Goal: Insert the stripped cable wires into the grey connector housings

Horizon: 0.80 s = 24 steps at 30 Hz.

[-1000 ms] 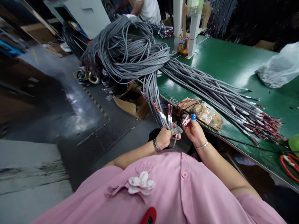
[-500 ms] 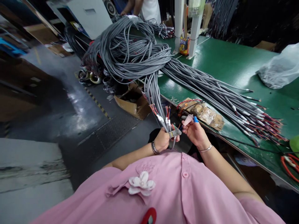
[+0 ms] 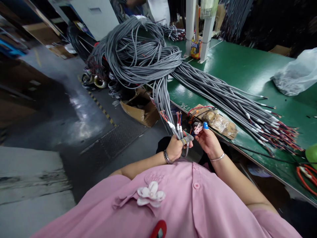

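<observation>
My left hand (image 3: pixel 175 147) is closed around a small bunch of grey cable ends (image 3: pixel 178 129) whose stripped coloured wires stick upward. These cables hang down from a big tangled heap of grey cables (image 3: pixel 138 54) on the green table (image 3: pixel 237 66). My right hand (image 3: pixel 208 140) is beside the left, pinching a small pink tool (image 3: pixel 198 128) at the wire tips; a blue cover sits on one fingertip. Both hands are held in front of my pink shirt, just off the table's near edge.
A long fan of grey cables with coloured ends (image 3: pixel 260 119) lies across the table. A brown taped bundle (image 3: pixel 215 120) sits at the edge, a plastic bag (image 3: pixel 296 74) far right, white posts (image 3: pixel 198 26) behind. An open cardboard box (image 3: pixel 141 109) stands on the floor. Another person (image 3: pixel 158 8) stands beyond.
My right hand has shifted slightly at the wire tips, lifting away and then back to them. The left hand keeps the same grip on the cable ends.
</observation>
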Tool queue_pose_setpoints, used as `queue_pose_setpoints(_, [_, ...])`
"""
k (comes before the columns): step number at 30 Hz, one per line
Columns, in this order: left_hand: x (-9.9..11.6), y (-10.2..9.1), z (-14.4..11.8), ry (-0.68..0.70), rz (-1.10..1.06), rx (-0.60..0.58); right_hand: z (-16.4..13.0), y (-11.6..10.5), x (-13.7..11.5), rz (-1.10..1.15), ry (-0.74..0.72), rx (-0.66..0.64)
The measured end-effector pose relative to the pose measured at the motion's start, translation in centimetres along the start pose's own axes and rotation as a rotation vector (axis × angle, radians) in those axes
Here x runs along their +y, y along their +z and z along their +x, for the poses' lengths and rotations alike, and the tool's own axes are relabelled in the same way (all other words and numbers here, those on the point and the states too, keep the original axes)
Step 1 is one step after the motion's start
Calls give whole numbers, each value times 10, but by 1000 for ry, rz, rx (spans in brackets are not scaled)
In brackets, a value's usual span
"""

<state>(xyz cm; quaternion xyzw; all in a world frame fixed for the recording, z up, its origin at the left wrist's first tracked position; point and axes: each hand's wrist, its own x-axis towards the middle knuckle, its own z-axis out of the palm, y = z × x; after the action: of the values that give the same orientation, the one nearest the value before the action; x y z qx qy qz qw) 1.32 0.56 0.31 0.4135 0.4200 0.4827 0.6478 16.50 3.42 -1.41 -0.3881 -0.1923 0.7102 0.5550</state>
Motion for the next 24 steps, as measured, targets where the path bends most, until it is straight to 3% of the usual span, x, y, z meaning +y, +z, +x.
queue_pose_setpoints(10, [-2, 0, 1, -24, 20, 17, 1, 1, 6, 30, -42, 25])
queue_pose_setpoints(20, [0, -6, -7, 45, -8, 47, 0, -5, 0, 30, 72, -155])
queue_pose_setpoints(24, [3, -3, -6, 62, -7, 103, -1, -4, -1, -36, 6, -96])
